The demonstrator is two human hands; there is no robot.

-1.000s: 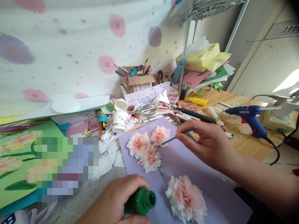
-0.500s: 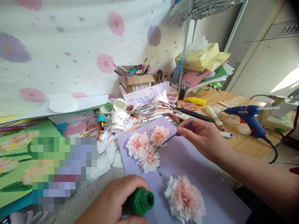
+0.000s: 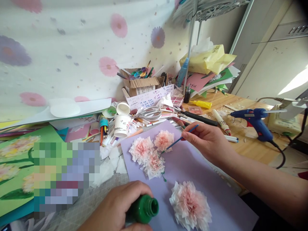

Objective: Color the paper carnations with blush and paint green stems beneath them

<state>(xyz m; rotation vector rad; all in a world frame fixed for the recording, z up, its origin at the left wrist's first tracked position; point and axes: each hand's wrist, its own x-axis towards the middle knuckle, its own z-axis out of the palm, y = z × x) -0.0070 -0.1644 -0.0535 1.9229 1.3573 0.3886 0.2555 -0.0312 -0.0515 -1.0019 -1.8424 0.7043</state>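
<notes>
My right hand (image 3: 204,139) pinches a thin blue paintbrush (image 3: 178,140), its tip down at the paper between the tissue flowers. Several pink-and-white tissue flowers (image 3: 154,163) sit on a sheet of purple paper (image 3: 192,170); three are bunched at its far end. Closer to me lies a larger tissue flower (image 3: 190,205). A short green paint stroke (image 3: 164,177) shows beside the bunch. My left hand (image 3: 120,205) is wrapped round an open green paint bottle (image 3: 144,209), tilted with its mouth to the right, over the paper's near left part.
Markers, scissors (image 3: 149,113) and paper cups (image 3: 122,125) crowd the far side. On the right, a blue glue gun (image 3: 257,120) rests on the wooden table (image 3: 250,147). Green paper with flowers (image 3: 14,179) lies at left, next to a blurred-out patch. A cardboard box (image 3: 141,81) stands behind.
Almost nothing differs. The view has shifted very slightly; both hands, the brush and the bottle keep nearly the same places.
</notes>
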